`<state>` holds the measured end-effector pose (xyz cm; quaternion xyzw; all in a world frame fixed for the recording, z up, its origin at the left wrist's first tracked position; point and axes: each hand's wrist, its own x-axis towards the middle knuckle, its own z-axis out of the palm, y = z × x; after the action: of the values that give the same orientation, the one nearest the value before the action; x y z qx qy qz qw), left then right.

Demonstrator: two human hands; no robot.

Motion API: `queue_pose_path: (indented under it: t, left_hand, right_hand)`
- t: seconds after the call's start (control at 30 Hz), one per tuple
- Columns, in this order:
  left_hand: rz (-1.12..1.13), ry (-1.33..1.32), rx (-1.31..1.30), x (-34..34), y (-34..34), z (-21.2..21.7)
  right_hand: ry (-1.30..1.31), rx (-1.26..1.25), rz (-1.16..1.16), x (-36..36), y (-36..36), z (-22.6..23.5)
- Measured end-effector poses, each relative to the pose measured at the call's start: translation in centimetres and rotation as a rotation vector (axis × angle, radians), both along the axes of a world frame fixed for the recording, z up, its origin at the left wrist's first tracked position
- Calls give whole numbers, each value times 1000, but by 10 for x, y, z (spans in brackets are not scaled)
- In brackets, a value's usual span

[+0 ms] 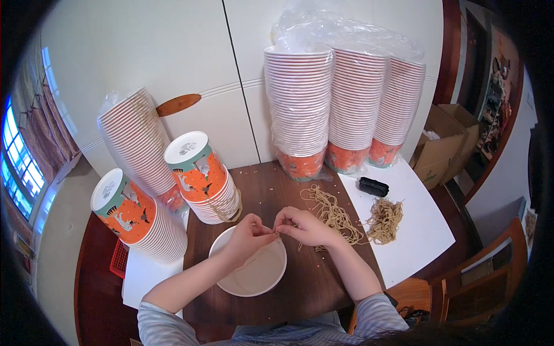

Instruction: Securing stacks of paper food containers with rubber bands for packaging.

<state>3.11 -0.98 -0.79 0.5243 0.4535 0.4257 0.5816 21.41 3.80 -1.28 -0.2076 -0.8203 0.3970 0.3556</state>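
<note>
My left hand (pixel 252 238) and my right hand (pixel 301 226) meet fingertip to fingertip above the right part of the rim of an open white paper bucket (pixel 245 284). Both are closed in a pinch on a thin tan string (pixel 253 260), which hangs down into the bucket. What exactly lies between the fingertips is mostly covered. Beside my right hand, a loose heap of tan strings (pixel 333 217) spreads over the brown tabletop. Behind my left hand stands an upside-down stack of orange-printed paper buckets (pixel 199 180), with tan string looped at its side.
Another inverted bucket stack (pixel 130 216) leans at the left, before a plastic-wrapped stack (pixel 134 137). Tall wrapped bucket stacks (pixel 300 106) stand at the back right. A white board (pixel 416 230) holds a black object (pixel 373 186) and a second string bundle (pixel 385 221). A wooden chair (pixel 485 277) stands right.
</note>
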Motion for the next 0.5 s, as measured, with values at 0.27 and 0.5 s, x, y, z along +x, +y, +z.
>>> queue_pose_path:
  t: [0.27, 0.5]
  left_hand:
    - [-4, -29, 7, 0, -7, 11]
    - [7, 121, 75, -2, -8, 13]
  right_hand:
    - [17, -152, 45, -5, -2, -2]
    - [66, -255, 60, -8, -4, -3]
